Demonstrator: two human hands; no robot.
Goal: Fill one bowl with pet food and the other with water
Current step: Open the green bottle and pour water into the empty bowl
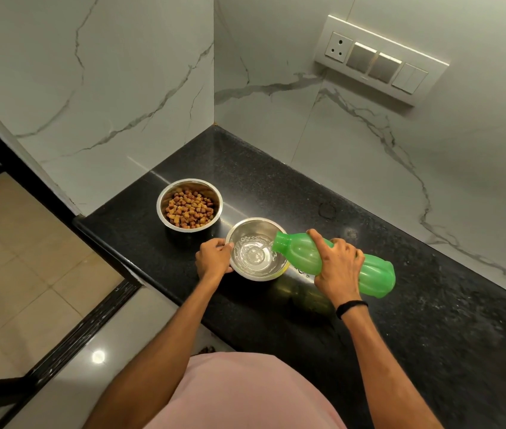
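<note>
Water (253, 253) streams from green bottle (307, 257) in right hand (336, 269) — left hand (214, 257) grips bowl (271, 274), near rim hidden.

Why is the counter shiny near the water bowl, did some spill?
Maybe a little. Small glints like drops show on the black counter by the water bowl, under the green bottle. The stream itself lands inside the bowl. The food bowl looks tidy.
</note>
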